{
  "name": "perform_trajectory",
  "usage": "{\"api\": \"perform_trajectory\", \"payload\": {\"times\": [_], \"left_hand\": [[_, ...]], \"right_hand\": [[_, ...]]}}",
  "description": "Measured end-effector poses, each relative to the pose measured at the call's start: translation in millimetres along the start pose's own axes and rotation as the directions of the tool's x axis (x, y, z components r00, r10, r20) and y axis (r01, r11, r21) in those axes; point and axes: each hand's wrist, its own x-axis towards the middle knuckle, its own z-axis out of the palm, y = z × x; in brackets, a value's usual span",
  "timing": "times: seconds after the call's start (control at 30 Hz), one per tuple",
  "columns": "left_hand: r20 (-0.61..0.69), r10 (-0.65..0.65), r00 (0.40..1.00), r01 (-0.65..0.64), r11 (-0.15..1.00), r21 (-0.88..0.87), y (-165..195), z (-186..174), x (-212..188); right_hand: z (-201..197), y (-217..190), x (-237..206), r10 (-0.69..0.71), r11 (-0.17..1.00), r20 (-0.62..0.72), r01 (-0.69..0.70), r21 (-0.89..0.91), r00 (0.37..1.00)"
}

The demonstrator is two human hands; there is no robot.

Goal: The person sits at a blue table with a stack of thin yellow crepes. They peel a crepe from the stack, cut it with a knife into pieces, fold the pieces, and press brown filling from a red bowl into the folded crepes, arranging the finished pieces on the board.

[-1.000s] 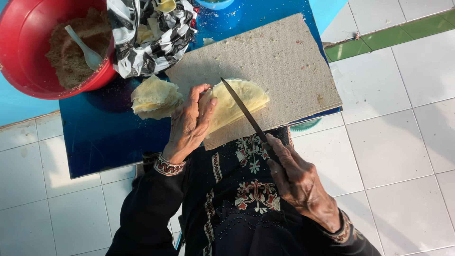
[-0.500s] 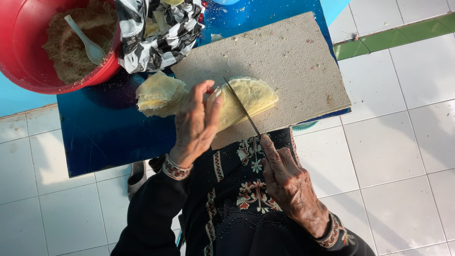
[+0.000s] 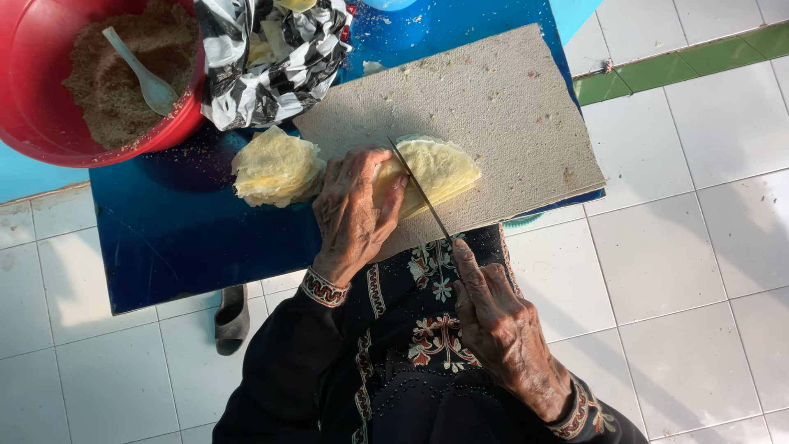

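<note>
A stack of thin pale yellow flat sheets (image 3: pixel 440 168) lies on a grey board (image 3: pixel 493 99). My left hand (image 3: pixel 355 210) presses flat on the stack's left part. My right hand (image 3: pixel 501 329) grips a knife (image 3: pixel 419 191) whose thin blade lies across the stack, just right of my left fingers. A second pile of the same yellow sheets (image 3: pixel 275 167) sits to the left on the low blue table (image 3: pixel 173 238).
A red bowl (image 3: pixel 49 123) of brown crumbly filling with a white spoon (image 3: pixel 144 74) stands at the top left. A black-and-white plastic bag (image 3: pixel 271 62) lies beside it. White floor tiles surround the table; a dark sandal (image 3: pixel 232 316) lies under its edge.
My left hand slid onto the stack and now presses it. The knife blade came down across the sheets. The view shifted slightly.
</note>
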Motion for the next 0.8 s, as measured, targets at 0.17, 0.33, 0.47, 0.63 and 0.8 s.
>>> {"api": "perform_trajectory", "payload": {"times": [0.17, 0.33, 0.47, 0.63, 0.8], "left_hand": [[0.029, -0.044, 0.999, 0.044, 0.999, 0.006, 0.3, 2.8, -1.8], [0.030, -0.031, 0.999, 0.031, 0.999, 0.005, 4.2, 2.2, -4.1], [0.018, -0.014, 1.000, 0.014, 1.000, -0.020, 7.7, -2.0, 0.0], [0.028, -0.034, 0.999, 0.036, 0.998, -0.055, 7.2, -2.0, -1.5], [0.036, -0.045, 0.998, 0.046, 0.998, -0.049, 7.7, -0.4, -5.8]], "right_hand": [[0.0, -0.6, -2.0, 0.032, 0.993, 0.045, -0.027, -0.115, 0.998], [3.0, 0.4, 1.5, -0.024, 0.991, 0.041, 0.029, -0.128, 0.999], [12.8, 5.4, 8.6, 0.041, 0.993, 0.096, -0.030, -0.110, 0.995], [-4.9, 3.2, 1.7, -0.034, 0.997, 0.064, 0.039, -0.071, 0.997], [0.8, 7.0, 23.2, -0.039, 0.998, 0.096, 0.043, -0.039, 0.995]]}}
